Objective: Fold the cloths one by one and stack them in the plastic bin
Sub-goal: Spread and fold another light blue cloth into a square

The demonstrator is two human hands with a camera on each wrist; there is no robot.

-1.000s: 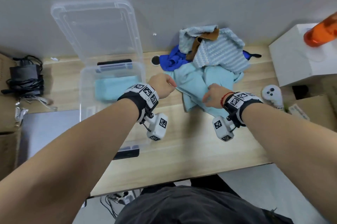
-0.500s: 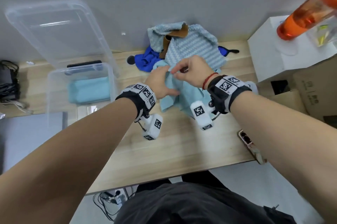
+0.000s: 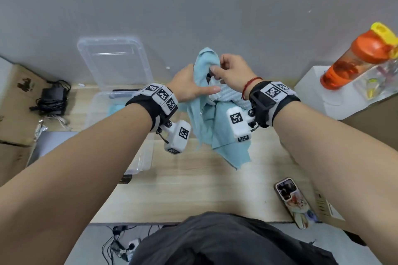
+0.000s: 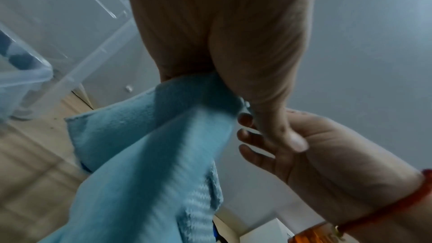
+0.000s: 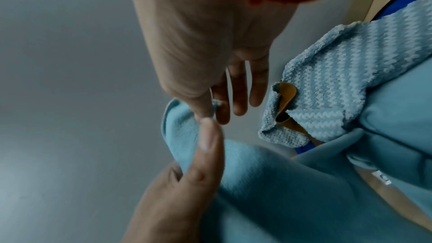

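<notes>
— While both hands are raised, where's my light blue cloth (image 3: 215, 126)?
— Hanging above the table (image 3: 193, 189): my left hand (image 3: 189, 85) grips it, my right hand (image 3: 232, 72) pinches its top edge.

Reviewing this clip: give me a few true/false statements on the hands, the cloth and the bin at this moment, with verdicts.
1. Both hands hold the light blue cloth off the table. True.
2. The bin is empty. False: a folded cloth lies inside.
3. The bin's lid is closed. False: it stands open against the wall.
4. The right hand pinches the cloth's top edge. True.
5. The left hand rests flat on the table. False: it grips the cloth in the air.
</notes>
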